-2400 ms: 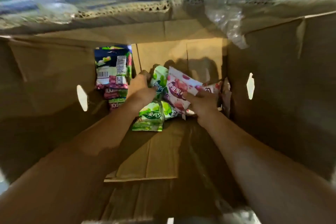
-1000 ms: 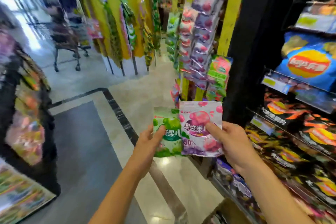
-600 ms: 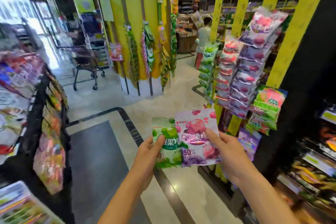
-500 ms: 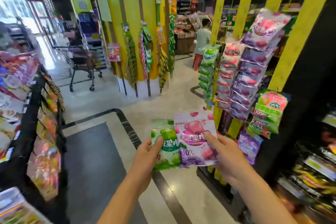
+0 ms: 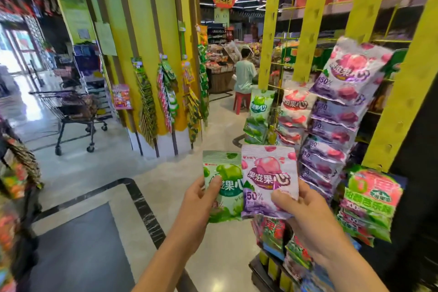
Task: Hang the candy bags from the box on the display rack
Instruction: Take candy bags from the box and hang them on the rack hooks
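Both bare arms are reaching forward, side by side. The left grip [image 5: 201, 201] is pinching a green candy bag [image 5: 228, 199], with the thumb lying on its front. The right grip [image 5: 305, 213] is pinching a pink candy bag [image 5: 267, 178] the same way.

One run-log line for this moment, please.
left hand holds green bag | right hand holds pink bag | rack: neither hung
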